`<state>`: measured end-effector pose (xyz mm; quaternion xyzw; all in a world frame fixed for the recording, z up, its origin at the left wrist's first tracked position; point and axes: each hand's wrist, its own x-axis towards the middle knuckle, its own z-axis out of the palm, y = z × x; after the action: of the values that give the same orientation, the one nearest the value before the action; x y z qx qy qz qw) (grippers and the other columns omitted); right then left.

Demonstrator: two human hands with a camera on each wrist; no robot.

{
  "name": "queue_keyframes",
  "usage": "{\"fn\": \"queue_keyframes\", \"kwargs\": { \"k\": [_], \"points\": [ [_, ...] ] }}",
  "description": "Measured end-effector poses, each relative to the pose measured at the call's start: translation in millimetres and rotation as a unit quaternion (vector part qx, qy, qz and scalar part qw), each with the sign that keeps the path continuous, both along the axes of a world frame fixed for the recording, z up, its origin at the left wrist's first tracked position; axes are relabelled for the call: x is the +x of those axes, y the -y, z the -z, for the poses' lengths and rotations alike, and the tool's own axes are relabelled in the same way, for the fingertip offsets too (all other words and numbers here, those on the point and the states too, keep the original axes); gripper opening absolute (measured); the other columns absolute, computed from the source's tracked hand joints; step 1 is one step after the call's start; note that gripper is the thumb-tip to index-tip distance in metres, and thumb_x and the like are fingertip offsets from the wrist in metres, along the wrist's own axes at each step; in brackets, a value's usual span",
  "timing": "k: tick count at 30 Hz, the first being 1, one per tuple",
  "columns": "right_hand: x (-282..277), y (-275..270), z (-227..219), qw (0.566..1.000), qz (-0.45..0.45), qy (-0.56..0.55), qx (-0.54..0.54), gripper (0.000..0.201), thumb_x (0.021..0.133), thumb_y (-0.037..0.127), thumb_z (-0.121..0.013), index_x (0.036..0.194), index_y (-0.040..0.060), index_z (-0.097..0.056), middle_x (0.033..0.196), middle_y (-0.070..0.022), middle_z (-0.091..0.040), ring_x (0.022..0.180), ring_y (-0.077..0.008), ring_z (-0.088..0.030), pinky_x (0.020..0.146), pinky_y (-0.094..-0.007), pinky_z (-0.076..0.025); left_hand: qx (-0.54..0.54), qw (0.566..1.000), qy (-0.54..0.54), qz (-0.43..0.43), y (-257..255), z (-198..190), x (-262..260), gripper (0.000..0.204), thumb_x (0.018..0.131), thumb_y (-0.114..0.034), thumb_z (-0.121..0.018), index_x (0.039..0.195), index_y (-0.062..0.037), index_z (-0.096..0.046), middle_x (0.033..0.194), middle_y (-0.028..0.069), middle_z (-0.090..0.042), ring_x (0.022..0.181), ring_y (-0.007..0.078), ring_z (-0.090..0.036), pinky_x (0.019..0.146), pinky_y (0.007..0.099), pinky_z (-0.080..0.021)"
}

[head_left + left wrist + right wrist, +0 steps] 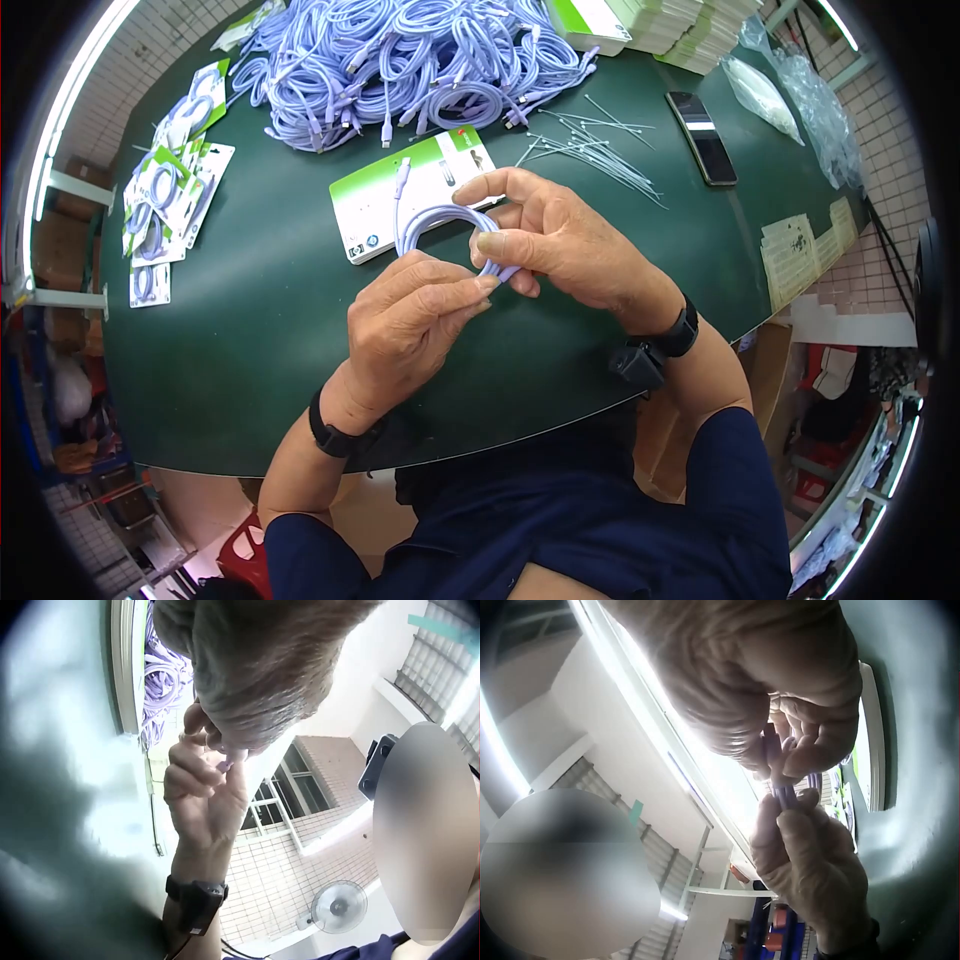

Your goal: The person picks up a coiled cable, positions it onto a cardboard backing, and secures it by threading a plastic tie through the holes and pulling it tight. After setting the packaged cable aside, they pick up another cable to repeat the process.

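A lavender charging cable (440, 213), wound into a small coil, is held between both hands above the green table. My left hand (405, 310) pinches the lower part of the coil between thumb and fingers. On the opposite side, my right hand (575, 245) grips the loop with its thumb across the strands. One connector (402, 180) of the cable points up past the coil, over the green-and-white packaging cards (355, 205). In the right wrist view, the other connector (770, 742) shows close to the right hand's fingers.
At the back lies a big heap of lavender cables (400, 70). Several packed cables on cards (165, 195) lie to the left. Loose white cable ties (600, 160), a phone (702, 138) and a clear plastic bag (825, 125) are on the right; stacked cards (685, 30) stand behind.
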<state>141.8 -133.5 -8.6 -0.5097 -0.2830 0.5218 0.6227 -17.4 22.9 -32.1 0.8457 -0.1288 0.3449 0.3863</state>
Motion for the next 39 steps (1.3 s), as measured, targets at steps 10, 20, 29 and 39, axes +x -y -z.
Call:
{"fn": "queue_keyframes", "kwargs": {
  "k": [10,20,29,39],
  "points": [
    [-14,1,-21,0.753,0.015,0.645,0.131,0.048,0.084,0.009,-0.076,0.13,0.0046,-0.063,0.107,-0.0094,-0.07,0.089,-0.0234,-0.07,0.068,-0.0327,-0.056,0.096,0.995,0.03,0.022,-13,-8,-7,0.025,0.073,-0.001,-0.079,0.097,-0.0036,-0.075,0.095,0.0075,-0.07,0.08,0.022,-0.066,0.061,0.032,-0.055],
    [-20,-6,-3,0.721,-0.1,0.685,0.013,0.035,0.077,0.005,-0.076,0.11,0.0069,-0.066,0.093,-0.0077,-0.066,0.082,-0.0283,-0.07,0.066,-0.04,-0.056,0.131,0.99,-0.011,0.049,-15,-12,-13,0.027,0.068,-0.001,-0.081,0.095,-0.0006,-0.076,0.094,0.0111,-0.071,0.077,0.0231,-0.065,0.06,0.0304,-0.053],
    [-6,-2,-10,0.834,-0.124,0.533,0.068,0.034,0.08,0.009,-0.083,0.11,0.005,-0.068,0.095,-0.008,-0.071,0.079,-0.0296,-0.071,0.066,-0.037,-0.056,0.119,0.99,-0.032,0.072,-17,-14,-12,0.028,0.066,-0.003,-0.081,0.093,-0.0023,-0.076,0.091,0.0092,-0.068,0.076,0.0222,-0.065,0.058,0.0307,-0.052],
    [9,8,-19,0.86,-0.117,0.477,0.139,0.031,0.08,0.007,-0.084,0.108,0.0061,-0.071,0.09,-0.0065,-0.072,0.076,-0.0239,-0.072,0.066,-0.0339,-0.057,0.149,0.985,-0.027,0.082,-19,-28,-12,0.025,0.067,-0.001,-0.083,0.091,-0.0035,-0.077,0.089,0.008,-0.068,0.073,0.0221,-0.066,0.057,0.031,-0.053]
  ]
}}
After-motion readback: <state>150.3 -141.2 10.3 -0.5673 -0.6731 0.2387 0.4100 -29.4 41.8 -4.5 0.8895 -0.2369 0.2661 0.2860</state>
